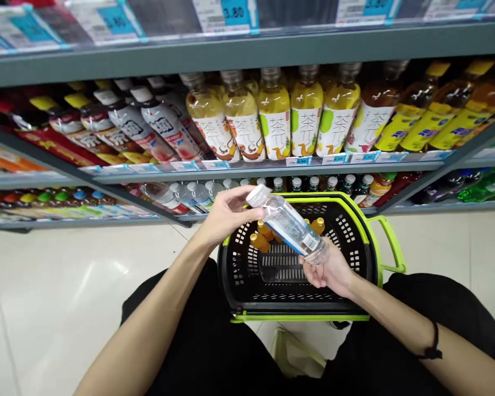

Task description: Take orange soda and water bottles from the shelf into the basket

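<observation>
A clear plastic bottle [289,223] with a blue-and-white label is held tilted over a shopping basket [241,305], its cap toward the upper left. My left hand [233,212] grips the bottle by its neck, thumb and fingers around the part just below the white cap. Its base rests in my right hand [328,269], whose fingers curl under and around it. Below the bottle, several small bottles with orange contents [259,242] lie inside the black basket with lime-green trim. Part of the basket's floor is hidden behind the bottle and my hands.
A grey shelf [247,170] stocked with tea bottles [275,124] runs across ahead, with price tags along its edge. Lower down stands a row of capped bottles [198,192]. The basket's green handle [391,245] sticks out to the right. Pale tiles [66,297] cover the floor.
</observation>
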Motion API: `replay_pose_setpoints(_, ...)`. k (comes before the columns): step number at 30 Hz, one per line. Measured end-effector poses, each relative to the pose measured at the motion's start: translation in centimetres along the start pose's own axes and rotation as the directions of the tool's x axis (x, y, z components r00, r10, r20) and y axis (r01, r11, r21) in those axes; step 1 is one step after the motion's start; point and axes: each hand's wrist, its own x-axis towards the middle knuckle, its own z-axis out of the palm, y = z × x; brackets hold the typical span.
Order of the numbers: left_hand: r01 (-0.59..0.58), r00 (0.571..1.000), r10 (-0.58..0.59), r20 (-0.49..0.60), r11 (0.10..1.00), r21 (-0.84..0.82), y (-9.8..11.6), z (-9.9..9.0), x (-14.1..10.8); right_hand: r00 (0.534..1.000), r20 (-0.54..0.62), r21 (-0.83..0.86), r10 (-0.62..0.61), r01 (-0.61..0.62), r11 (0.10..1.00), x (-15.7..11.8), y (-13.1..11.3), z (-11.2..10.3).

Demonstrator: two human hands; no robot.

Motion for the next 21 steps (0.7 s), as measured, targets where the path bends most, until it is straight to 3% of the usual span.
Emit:
replay_pose_setpoints(5,0.12,0.992,-0.122,0.007,0.982,0.149,-1.9,1.3,0.1,0.976,-0.184,-0.379,-0.117,0.04,0.924,1.4,-2.0,-1.7)
replay_pose_setpoints(8,0.185,0.974,-0.21,0.081,0.953,0.241,-5.0,3.0,0.2,0.984,-0.175,-0.548,-0.041,-0.063,0.834,2.1,-2.1,-2.5)
replay_pose_setpoints(11,0.13,0.969,-0.213,0.129,0.876,0.465,-8.1,3.9,0.1,0.979,-0.205,-0.717,-0.018,-0.138,0.683,2.6,-1.5,-2.6)
replay_pose_setpoints(15,-0.043,0.905,-0.328,0.272,0.566,0.824,-10.9,4.1,-0.5,0.97,-0.187,-0.914,-0.155,-0.114,0.39,2.4,-1.5,-2.2)
replay_pose_setpoints(18,-0.188,0.82,-0.467,0.332,0.329,0.925,-13.3,4.5,-0.8,0.958,-0.182,-0.974,-0.221,-0.145,0.174,1.8,-1.7,-2.0)
replay_pose_setpoints(21,-0.282,0.749,-0.589,0.303,0.129,0.951,-16.8,4.7,-0.3,0.946,-0.244,-0.968,-0.214,-0.25,0.001,1.6,-1.5,-2.3)
